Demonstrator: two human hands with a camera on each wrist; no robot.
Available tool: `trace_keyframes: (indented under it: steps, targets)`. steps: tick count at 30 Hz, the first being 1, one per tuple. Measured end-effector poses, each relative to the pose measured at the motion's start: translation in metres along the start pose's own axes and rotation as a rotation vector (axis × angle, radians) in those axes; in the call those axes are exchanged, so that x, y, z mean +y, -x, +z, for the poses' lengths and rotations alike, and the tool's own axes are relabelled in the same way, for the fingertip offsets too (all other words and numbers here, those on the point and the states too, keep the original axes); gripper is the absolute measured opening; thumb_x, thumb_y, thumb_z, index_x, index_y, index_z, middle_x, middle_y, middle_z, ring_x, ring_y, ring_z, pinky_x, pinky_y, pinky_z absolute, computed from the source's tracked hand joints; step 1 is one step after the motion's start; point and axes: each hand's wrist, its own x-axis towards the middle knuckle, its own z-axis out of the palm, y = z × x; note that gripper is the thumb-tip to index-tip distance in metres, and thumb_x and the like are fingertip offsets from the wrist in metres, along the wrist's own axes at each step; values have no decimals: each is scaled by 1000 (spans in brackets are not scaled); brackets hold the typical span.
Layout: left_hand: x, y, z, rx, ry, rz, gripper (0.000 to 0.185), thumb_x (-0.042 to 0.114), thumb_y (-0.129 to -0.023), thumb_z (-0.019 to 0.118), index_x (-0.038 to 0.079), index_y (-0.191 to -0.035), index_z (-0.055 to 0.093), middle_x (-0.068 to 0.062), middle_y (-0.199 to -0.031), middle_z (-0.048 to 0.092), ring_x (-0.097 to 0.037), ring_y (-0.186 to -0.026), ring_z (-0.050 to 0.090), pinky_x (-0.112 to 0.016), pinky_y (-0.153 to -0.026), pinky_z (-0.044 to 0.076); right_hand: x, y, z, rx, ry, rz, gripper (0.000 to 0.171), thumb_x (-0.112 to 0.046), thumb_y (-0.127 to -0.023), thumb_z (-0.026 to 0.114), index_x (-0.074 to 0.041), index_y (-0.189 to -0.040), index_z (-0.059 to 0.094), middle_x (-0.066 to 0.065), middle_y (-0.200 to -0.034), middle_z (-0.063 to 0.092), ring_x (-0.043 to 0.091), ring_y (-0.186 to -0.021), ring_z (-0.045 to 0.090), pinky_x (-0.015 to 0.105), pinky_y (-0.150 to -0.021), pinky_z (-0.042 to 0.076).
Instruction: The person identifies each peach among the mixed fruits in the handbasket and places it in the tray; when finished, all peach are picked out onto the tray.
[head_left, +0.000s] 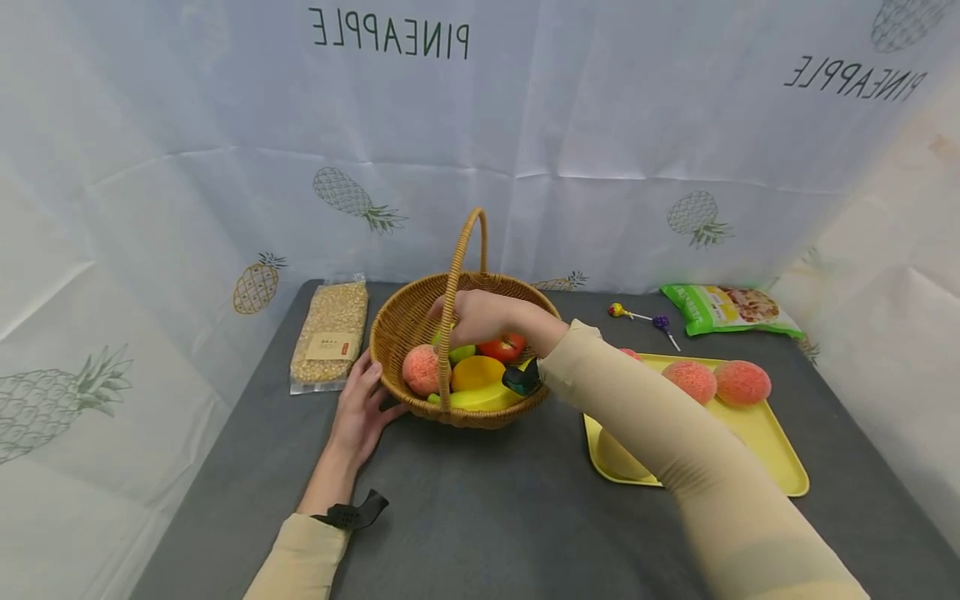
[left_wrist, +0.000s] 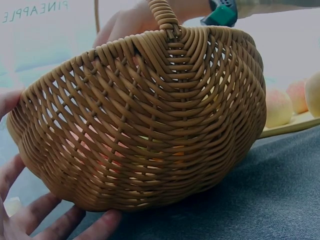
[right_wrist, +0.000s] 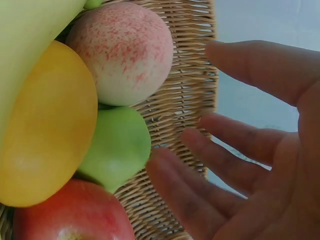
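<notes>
The left hand (head_left: 362, 408) lies flat on the gray table (head_left: 465, 508) with its fingers spread against the side of the wicker basket (head_left: 401, 329). The right hand (head_left: 480, 317) is over the basket, open and holding nothing, just above a peach (head_left: 421, 370), a green fruit (head_left: 462, 352) and a red apple (head_left: 504, 347). Farther right, two more peaches (head_left: 716, 382) sit on a yellow tray (head_left: 772, 446).

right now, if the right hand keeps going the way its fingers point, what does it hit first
Probably the green fruit in the basket; the right hand is open with its fingers beside it. Depth is unclear.
</notes>
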Motion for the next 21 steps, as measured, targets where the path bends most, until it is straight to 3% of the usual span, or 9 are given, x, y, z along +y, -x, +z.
trace_keyframes:
  steps: [5, 12, 21]
  targets:
    - [1, 1, 0, 3, 1, -6, 67, 37, -105, 52, 22, -164, 23, -7, -160, 32, -29, -142, 39, -45, -89, 55, -4, -10, 7, -36, 116, -8, 61, -30, -97, 68, -9, -151, 50, 10, -143, 58, 24, -117, 58, 36, -97, 47]
    - [1, 0, -1, 11, 3, -18, 68, 37, -105, 53, 22, -164, 22, -7, -160, 31, -30, -143, 38, -43, -88, 55, -11, -23, 17, -110, 190, -43, 74, -38, -92, 77, -8, -153, 46, 10, -153, 48, 25, -133, 49, 38, -109, 42]
    - [0, 2, -1, -5, -6, -8, 68, 37, -106, 51, 21, -164, 21, -9, -160, 31, -29, -142, 39, -44, -89, 55, -19, -31, 27, -201, 205, -32, 87, -33, -82, 87, -11, -154, 45, 6, -147, 51, 19, -122, 52, 32, -100, 46]
